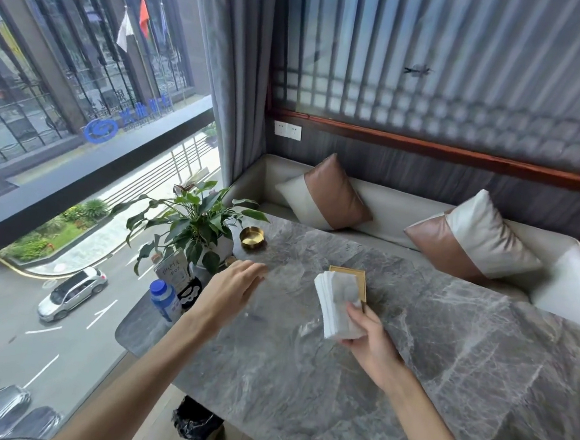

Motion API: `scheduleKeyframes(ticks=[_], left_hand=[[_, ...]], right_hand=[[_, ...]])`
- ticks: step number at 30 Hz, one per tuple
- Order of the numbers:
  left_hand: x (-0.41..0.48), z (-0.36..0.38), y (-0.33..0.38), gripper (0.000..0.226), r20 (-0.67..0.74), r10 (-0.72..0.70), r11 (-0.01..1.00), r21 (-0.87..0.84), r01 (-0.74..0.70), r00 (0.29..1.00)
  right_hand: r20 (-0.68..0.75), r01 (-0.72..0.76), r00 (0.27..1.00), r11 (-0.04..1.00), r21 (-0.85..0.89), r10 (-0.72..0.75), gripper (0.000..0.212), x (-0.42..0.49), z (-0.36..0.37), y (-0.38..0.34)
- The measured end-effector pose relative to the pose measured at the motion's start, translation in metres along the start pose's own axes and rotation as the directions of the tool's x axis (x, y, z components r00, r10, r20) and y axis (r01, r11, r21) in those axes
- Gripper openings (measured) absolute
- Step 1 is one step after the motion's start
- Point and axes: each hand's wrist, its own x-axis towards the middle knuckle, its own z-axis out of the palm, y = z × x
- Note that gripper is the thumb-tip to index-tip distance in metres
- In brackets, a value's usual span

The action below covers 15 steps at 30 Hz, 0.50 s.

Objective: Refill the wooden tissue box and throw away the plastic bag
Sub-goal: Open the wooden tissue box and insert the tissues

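Grey marble desk point(305, 375) ahead: right hand point(369, 342) pinches the tissue stack point(339, 305) over the box point(358, 276), left hand point(232, 291) spread, empty — next, I reckon, lower it in.

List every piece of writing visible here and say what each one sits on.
Blue sign on the building across the street: a swirl logo and characters, too blurred to read.
Small card standing by the potted plant: handwritten characters, not legible.
Blue-capped bottle: label print too small to read.
Stack of tissues: no text visible.
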Motion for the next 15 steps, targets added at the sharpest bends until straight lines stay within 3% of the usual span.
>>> scheduleKeyframes(ticks=[5, 8, 15], left_hand=[[-0.011, 0.01, 0.009, 0.017, -0.063, 0.116, 0.993, 0.043, -0.113, 0.991], [-0.028, 0.038, 0.001, 0.014, 0.007, 0.027, 0.999, -0.023, -0.027, 1.0], [-0.053, 0.119, -0.022, 0.028, 0.281, -0.08, 0.997, 0.017, 0.078, 0.956]], right_hand=[[-0.151, 0.056, 0.986, 0.991, -0.12, -0.074, 0.038, 0.018, -0.026, 0.001], [-0.251, -0.002, 0.967, 0.982, -0.191, -0.047, 0.028, 0.029, -0.058, 0.019], [-0.437, -0.2, 0.896, 0.951, -0.237, 0.079, 0.039, 0.062, -0.12, 0.06]])
